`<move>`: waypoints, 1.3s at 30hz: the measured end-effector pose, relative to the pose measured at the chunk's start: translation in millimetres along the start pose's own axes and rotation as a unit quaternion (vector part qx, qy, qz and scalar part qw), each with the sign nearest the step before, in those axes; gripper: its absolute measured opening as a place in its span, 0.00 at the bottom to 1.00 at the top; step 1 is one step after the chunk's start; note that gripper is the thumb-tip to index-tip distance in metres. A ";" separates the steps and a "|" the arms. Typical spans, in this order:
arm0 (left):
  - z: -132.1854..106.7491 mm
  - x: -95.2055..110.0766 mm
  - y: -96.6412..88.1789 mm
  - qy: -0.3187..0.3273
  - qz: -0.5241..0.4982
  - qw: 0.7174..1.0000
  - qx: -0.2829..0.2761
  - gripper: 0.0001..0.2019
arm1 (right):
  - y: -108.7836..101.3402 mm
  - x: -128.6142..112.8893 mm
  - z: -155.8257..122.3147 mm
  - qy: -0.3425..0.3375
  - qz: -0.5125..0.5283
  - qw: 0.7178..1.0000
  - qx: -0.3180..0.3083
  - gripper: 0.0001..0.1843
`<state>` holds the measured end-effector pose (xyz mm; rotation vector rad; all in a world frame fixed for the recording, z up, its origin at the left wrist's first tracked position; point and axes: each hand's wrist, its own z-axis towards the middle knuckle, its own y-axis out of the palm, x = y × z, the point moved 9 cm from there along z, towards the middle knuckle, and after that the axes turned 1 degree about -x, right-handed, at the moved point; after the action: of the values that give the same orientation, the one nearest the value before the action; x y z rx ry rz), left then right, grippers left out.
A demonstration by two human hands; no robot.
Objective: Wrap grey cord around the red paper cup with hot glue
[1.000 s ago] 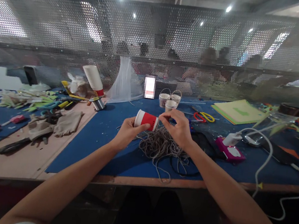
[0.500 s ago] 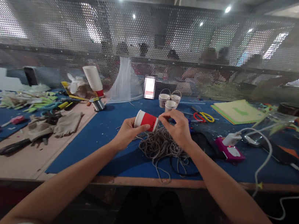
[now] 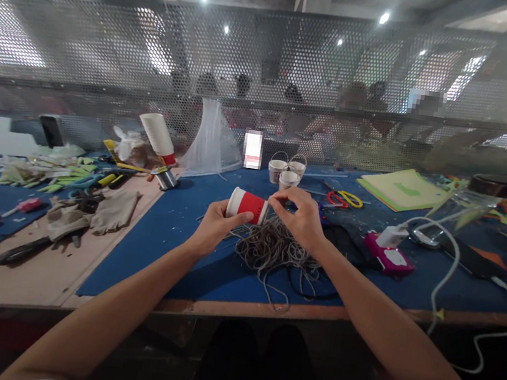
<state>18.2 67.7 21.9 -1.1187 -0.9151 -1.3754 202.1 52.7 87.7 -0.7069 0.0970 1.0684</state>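
My left hand grips a red and white paper cup, held on its side above the blue mat. My right hand pinches at the cup's right end with thumb and forefinger; what it pinches is too small to make out. Under both hands lies a tangled pile of grey cord.
Three small cups with wire handles stand behind, near red and yellow scissors. A stack of paper cups, gloves and cut scraps lie left. A pink device with white cable sits right. A perforated metal screen closes the back.
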 end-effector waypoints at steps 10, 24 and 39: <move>-1.2 3.8 2.6 0.002 -0.018 1.000 -0.006 0.17 | -0.3 2.4 0.9 0.004 0.008 1.000 -0.003 0.06; 0.4 -1.0 1.7 0.000 -0.033 0.999 -0.013 0.16 | 0.7 5.0 1.2 0.014 0.030 0.999 -0.008 0.05; 0.3 -1.1 1.7 0.004 -0.049 0.999 -0.022 0.15 | 4.5 10.3 0.5 0.047 0.079 0.995 -0.026 0.05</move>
<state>19.9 68.0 20.8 -1.1126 -0.9481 -1.4858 203.4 62.2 81.8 -0.8062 0.2095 1.1922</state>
